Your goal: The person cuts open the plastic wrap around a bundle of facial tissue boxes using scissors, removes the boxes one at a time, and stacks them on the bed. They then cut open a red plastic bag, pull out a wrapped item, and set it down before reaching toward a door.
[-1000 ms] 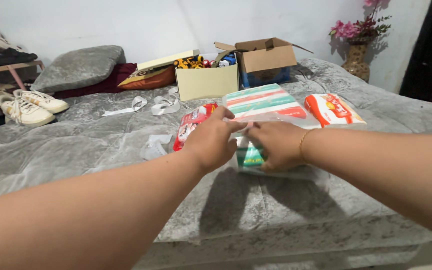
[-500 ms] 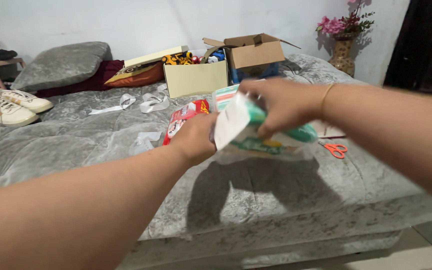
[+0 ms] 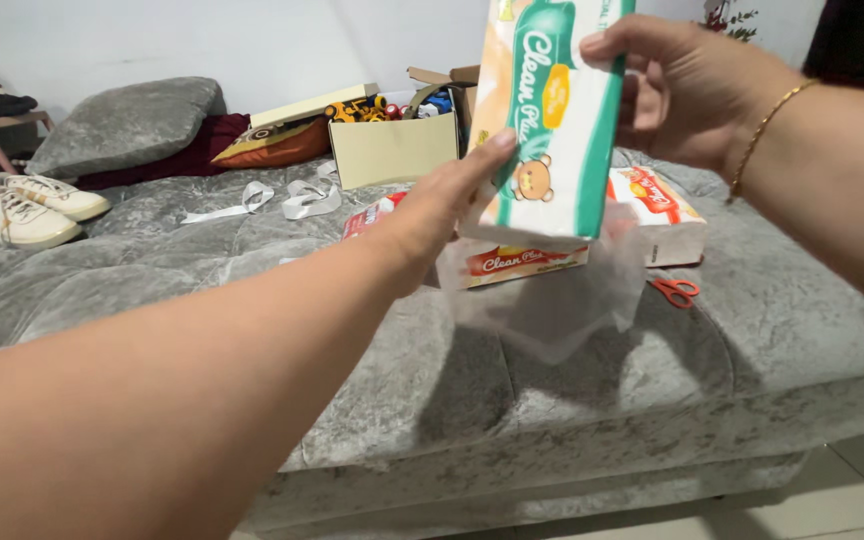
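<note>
Presently, item one: a green, white and orange soft plastic tissue pack, held upright in the air at twelve o'clock, above the grey crushed-velvet bed. The right hand pinches its upper right edge, thumb in front, fingers behind. The left hand is flat, fingers together, tips pressed against the pack's lower left side.

A loose clear plastic wrap hangs from the bottom of the pack, thin and limp.

Handling, as a judgement: light, soft-sided, squashable; the printed film looks smooth and likely slippery. A hold across the short edges or under the base should be surest; the trailing wrap would not bear a grip.

Beneath, at twelve to one o'clock: two further red and white tissue packs lying flat. Small orange-handled scissors at two o'clock, blades on the cover, near the packs.

At eleven o'clock: white ribbon strips, an open cream cardboard box, a grey velvet pillow. White trainers at ten o'clock.

Open room: bare cover lies between the packs and the bed's front edge at six o'clock, which drops to tiled floor.
</note>
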Motion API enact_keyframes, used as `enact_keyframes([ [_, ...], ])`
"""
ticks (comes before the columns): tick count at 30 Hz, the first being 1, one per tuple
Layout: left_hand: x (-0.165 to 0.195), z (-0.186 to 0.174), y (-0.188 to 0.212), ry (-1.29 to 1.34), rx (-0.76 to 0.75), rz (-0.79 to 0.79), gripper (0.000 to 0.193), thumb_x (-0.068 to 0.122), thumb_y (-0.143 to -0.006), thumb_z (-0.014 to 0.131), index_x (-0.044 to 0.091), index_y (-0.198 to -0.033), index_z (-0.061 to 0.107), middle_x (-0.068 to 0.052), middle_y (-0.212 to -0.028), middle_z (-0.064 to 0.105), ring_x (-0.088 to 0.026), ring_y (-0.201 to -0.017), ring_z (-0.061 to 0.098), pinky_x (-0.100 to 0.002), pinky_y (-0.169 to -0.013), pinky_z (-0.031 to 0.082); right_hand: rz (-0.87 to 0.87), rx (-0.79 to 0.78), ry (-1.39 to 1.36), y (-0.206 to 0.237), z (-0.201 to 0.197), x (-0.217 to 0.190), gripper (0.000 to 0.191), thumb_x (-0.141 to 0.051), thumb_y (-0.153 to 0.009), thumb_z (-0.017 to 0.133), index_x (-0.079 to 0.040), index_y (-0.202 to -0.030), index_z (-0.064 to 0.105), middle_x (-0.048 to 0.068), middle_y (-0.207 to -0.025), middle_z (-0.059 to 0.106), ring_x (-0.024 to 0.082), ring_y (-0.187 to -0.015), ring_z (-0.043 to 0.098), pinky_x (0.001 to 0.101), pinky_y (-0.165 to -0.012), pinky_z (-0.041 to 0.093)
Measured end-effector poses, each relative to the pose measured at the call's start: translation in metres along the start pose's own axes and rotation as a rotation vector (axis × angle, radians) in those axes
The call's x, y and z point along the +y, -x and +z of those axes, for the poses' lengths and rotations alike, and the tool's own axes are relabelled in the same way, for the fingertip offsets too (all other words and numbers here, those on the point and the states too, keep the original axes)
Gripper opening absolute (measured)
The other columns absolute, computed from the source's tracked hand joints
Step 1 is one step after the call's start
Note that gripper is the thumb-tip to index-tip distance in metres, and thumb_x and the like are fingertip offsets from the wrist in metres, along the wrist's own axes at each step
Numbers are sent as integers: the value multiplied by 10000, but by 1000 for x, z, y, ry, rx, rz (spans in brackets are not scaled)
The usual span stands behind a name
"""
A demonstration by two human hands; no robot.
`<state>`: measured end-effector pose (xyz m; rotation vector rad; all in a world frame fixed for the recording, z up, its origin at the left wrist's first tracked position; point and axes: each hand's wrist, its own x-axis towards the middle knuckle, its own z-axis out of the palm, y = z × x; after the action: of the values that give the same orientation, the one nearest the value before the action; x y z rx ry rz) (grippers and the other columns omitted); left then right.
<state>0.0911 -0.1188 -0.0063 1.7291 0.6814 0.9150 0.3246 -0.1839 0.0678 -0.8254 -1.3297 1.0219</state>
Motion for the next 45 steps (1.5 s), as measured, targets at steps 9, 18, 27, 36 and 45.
enact_keyframes([
  [9,15,33,3,249,133,-45,789,670,-776,591,111,-1328,661,-109,-1254,735,-275,-1124,710,-432,-921,550,309,-143,103,8,-18,13,574,-504,-867,707,-55,-1219,638,93,-1071,745,178,-973,719,359,-894,578],
  [18,-12,24,-19,205,185,-107,777,688,-865,481,107,-1357,634,-103,-1269,723,-262,-1100,685,-433,-917,534,365,-129,29,28,-9,38,525,-212,-762,766,-57,-1246,634,30,-1214,725,136,-1058,682,343,-902,565],
  [27,-68,-13,-28,-537,342,70,608,345,-828,538,46,-1341,668,-128,-1156,758,-231,-1067,716,-362,-951,529,387,-17,41,31,-13,40,559,-212,-780,763,5,-1263,584,88,-1225,686,159,-1087,693,327,-897,555],
  [36,-98,-17,-8,-1100,-144,384,877,389,-805,837,-52,-1442,425,-340,-1537,365,-458,-1434,360,-474,-1135,307,431,-27,-27,33,-12,47,595,-221,-737,795,0,-1258,609,112,-1206,715,174,-1080,700,312,-893,551],
  [45,-57,3,15,-1115,141,276,586,271,-803,731,190,-1353,548,-165,-1345,557,-374,-1234,570,-488,-1022,470,314,401,52,1,-94,36,608,-268,-801,791,-40,-1311,550,114,-1263,659,233,-1156,672,325,-887,559],
])
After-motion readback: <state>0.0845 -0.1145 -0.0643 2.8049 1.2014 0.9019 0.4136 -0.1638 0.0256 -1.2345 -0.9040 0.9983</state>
